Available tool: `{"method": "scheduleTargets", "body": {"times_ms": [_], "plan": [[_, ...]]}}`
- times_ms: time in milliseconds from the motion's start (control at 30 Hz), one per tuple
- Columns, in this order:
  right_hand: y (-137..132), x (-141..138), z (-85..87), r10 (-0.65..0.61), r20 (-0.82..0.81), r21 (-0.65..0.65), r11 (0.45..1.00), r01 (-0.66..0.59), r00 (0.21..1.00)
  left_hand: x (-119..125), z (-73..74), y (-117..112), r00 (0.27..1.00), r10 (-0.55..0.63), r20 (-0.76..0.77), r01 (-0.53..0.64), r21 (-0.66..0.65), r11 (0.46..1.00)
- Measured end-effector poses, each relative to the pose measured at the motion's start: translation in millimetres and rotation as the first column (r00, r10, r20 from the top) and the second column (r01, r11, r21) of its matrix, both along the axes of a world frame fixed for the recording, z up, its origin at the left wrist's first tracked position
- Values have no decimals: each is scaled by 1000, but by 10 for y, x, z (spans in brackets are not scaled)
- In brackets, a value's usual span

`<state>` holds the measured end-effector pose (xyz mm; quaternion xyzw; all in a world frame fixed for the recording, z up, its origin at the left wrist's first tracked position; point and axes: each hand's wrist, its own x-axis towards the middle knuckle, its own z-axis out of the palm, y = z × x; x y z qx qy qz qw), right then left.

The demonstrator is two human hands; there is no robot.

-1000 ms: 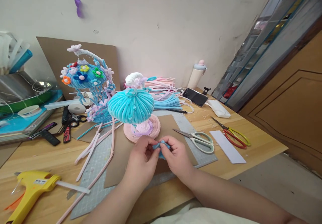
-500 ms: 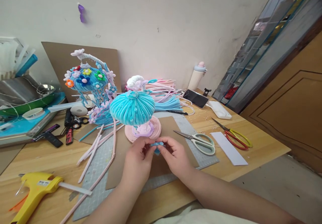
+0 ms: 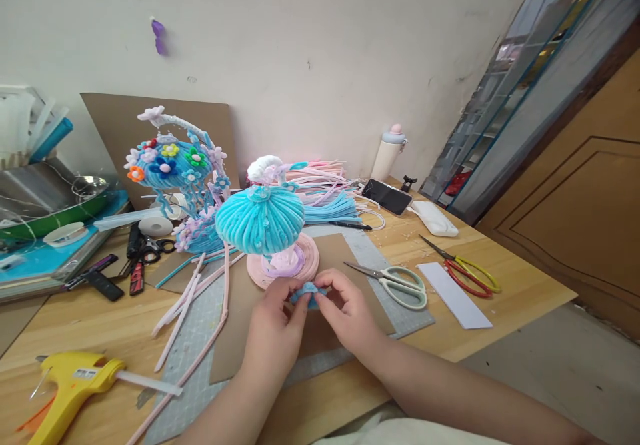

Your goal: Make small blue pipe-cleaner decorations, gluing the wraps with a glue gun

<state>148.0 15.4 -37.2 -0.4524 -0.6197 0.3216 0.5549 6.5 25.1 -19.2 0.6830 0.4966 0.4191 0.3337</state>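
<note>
Blue piece (image 3: 311,287) sits between our two hands, raised over the cardboard (image 3: 237,355) and just this side of the pink base (image 3: 313,261). Our left hand (image 3: 275,318) pinches its left end and our right hand (image 3: 349,308) pinches its right end, thumbs toward us and fingertips curled behind. Both hands are closed on it and nearly meet, with only the short span of fuzzy blue between them. Its long axis seems to run side to side, from one pinch to the other, and a little of it shows below the thumbs; our fingers cover too much for us to tell its full shape.

Seen from the hands, the blue dome (image 3: 260,225) stands straight ahead and somewhat to the left, above the base, so our left hand is the nearer one to it. That hand overlaps the base's near edge in our view, though we cannot tell whether they touch. Our right hand is nearer to the scissors (image 3: 386,273), which lie open to the right, blades pointing leftward. On the surface (image 3: 320,405), the glue gun (image 3: 83,381) lies well apart, off to our left.
</note>
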Motion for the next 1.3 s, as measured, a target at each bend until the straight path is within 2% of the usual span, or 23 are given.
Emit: {"method": "scheduleTargets", "body": {"times_ms": [133,233,300,467,700,867,967,1067,1167,1233,1300], "plan": [[15,-23,-31,49,-9,-196,979,-49,999,-4,-7,23,999,35,28,-34,-27,999],[40,-37,-34,104,-168,-395,904,-163,980,-10,-25,61,970,110,219,-79,-143,987],[56,-38,-28,102,-254,-448,869,-211,962,-19,-31,87,946,125,298,-63,-211,976],[82,1,-10,83,-257,-442,876,-194,963,-45,-12,114,970,103,220,-31,-311,950],[111,79,-18,109,-218,-461,864,-201,970,-40,-34,117,957,92,276,11,-351,936],[125,59,-57,75,-209,-450,878,-164,975,-11,-104,142,965,48,256,50,-363,930],[100,9,-64,90,-199,-424,890,-169,976,-14,-92,153,972,18,236,66,-343,937],[32,-27,-47,112,-163,-358,919,-164,980,-54,-25,139,991,14,129,18,-242,970],[-41,-27,-13,140,-173,-258,949,-181,975,-101,30,111,999,-21,-42,21,16,1000],[-65,-12,10,151,-278,-261,939,-226,949,-120,32,95,989,-71,-127,95,190,977],[-64,9,29,167,-430,-332,885,-328,887,-124,10,82,982,-80,-172,133,320,938]]}}
